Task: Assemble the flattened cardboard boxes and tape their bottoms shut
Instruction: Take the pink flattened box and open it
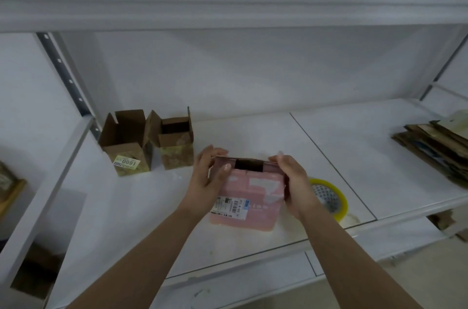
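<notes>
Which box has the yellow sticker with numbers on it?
The brown box farthest left, open on top. Its neighbour brown box shows no sticker, and the pink box has a white label.

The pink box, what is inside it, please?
Through the gap at the top of the pink box, between the left hand and the right hand, only a dark interior shows. Flaps and hands cover the rest, so contents cannot be told.

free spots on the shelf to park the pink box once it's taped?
Free: shelf surface between tape roll and flattened stack; also the front-left area before the two brown boxes. Crowded: around pink box, both hands and the roll.
</notes>
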`<control>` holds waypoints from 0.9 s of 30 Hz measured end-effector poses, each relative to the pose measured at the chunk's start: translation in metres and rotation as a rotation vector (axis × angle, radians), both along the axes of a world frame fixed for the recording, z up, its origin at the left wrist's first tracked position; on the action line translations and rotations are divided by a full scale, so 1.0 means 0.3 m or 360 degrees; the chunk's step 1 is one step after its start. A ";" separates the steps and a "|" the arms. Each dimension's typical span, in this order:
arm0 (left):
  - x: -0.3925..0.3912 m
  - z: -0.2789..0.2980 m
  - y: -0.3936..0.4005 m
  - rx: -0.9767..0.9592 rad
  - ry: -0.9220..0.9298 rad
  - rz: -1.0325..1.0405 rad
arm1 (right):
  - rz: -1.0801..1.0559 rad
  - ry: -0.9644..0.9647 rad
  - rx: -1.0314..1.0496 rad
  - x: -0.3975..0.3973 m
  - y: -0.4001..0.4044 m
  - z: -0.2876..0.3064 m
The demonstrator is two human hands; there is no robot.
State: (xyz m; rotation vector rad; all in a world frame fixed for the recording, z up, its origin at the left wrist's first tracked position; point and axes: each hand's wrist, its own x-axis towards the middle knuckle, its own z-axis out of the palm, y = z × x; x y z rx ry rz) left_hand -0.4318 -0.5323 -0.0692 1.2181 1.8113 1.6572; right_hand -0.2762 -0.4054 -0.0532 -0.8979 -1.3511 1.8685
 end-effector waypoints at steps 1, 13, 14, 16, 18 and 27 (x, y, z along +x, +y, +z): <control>-0.004 0.002 0.004 -0.0078 0.0107 0.0032 | -0.0006 -0.0017 0.0044 -0.005 -0.004 0.004; 0.051 0.141 0.089 -0.1238 0.1563 -0.0257 | 0.0099 -0.0353 0.0454 0.051 0.062 0.045; 0.048 0.137 0.092 -0.1279 0.1550 -0.0283 | 0.0047 -0.0457 0.0504 0.081 0.101 0.061; 0.045 0.132 0.092 -0.1285 0.1552 -0.0292 | -0.0082 -0.0669 0.0598 0.144 0.175 0.074; 0.048 0.129 0.093 -0.1282 0.1572 -0.0276 | -0.0008 -0.0943 0.0661 0.188 0.213 0.037; 0.048 0.118 0.089 -0.1226 0.1561 -0.0251 | 0.0469 -0.1992 0.1134 0.273 0.145 -0.226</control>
